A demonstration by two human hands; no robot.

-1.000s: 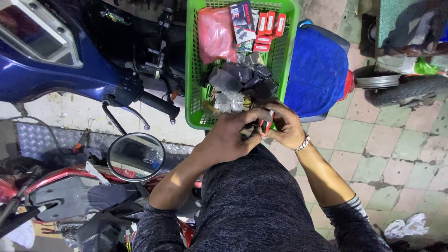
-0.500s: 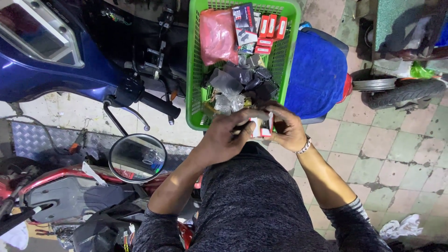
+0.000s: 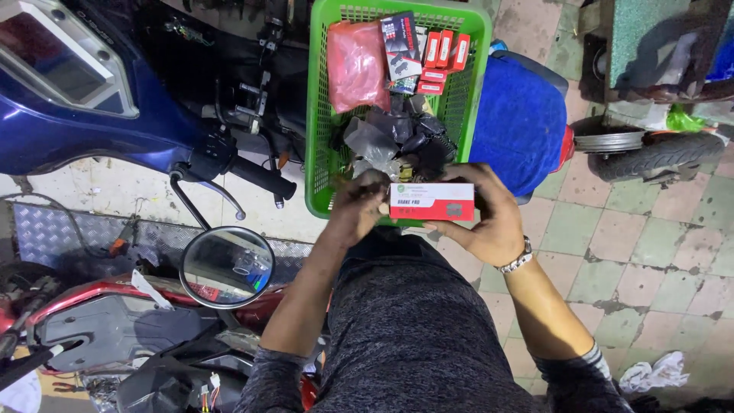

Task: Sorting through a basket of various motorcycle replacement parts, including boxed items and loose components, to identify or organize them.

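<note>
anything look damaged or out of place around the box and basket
Nothing looks damaged. Both hands, left hand and right hand, hold the red and white box level over the green basket, whose packets lie in a loose heap.

Tiled floor (image 3: pixel 650 245), green basket (image 3: pixel 317 153), tyre (image 3: pixel 657 157), white rag (image 3: pixel 650 375)
</note>
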